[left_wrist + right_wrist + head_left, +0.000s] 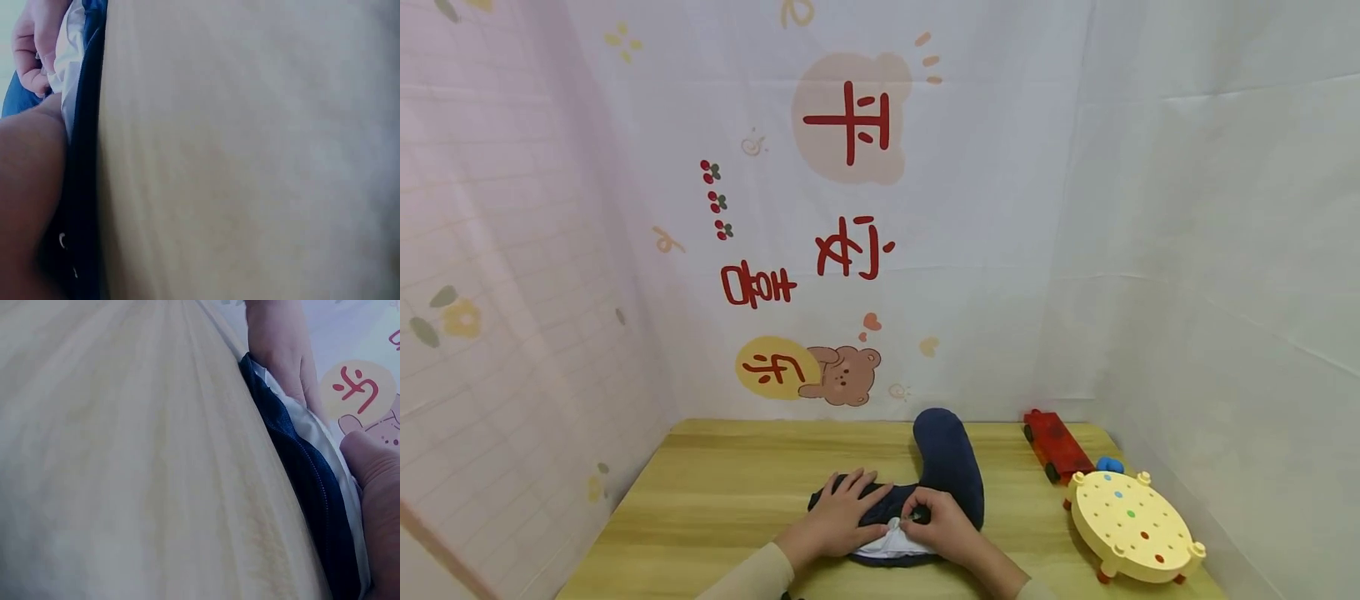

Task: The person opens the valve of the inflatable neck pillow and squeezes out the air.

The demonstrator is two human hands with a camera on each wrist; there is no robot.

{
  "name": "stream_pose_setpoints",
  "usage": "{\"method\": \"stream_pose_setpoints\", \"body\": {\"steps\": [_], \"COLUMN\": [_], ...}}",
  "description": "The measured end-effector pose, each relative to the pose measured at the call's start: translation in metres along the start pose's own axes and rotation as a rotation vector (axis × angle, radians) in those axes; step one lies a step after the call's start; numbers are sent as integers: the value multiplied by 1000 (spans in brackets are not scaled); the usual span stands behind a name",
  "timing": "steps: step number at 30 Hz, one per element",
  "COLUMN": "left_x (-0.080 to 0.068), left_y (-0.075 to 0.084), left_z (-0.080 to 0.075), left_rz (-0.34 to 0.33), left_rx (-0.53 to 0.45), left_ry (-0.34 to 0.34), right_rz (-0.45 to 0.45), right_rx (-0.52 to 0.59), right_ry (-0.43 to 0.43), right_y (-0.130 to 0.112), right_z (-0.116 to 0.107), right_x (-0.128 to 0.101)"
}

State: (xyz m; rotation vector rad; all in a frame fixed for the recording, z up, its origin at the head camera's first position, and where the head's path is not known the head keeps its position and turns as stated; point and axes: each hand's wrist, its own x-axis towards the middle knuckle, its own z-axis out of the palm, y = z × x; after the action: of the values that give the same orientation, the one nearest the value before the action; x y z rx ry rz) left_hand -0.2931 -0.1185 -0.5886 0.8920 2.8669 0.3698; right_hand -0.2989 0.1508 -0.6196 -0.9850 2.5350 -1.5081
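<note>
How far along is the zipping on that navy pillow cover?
Not closed: white filling shows at the near edge of the navy pillow. In hand: left hand presses flat on the cover, right hand pinches at the opening, apparently at the zipper. Left: the gap showing white.

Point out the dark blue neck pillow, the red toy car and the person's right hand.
dark blue neck pillow (951, 467), head view, on its upper curved arm.
red toy car (1056, 444), head view, on its roof.
right hand (936, 521), head view, on the back of the hand.
</note>
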Motion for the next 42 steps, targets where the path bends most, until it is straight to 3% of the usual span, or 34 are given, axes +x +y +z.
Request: {"method": "stream_pose_setpoints", "body": {"steps": [8,14,22,29,42], "left_x": [1,7,10,10,15], "left_y": [4,14,20,25,27], "left_z": [1,0,7,10,16], "left_rz": [137,103,129,104,37], "left_rx": [-247,-362,-495,-512,-523], "left_ry": [159,231,317,364,409], "right_rz": [10,-39,-102,-72,-26], "right_rx": [-33,-31,-34,-29,41], "right_ry": [-32,-2,95,106,46], "right_y": [0,-3,-10,-10,-14], "right_z": [-3,-5,-3,-6,-7], "right_x": [-2,-4,-8,-5,-2]}}
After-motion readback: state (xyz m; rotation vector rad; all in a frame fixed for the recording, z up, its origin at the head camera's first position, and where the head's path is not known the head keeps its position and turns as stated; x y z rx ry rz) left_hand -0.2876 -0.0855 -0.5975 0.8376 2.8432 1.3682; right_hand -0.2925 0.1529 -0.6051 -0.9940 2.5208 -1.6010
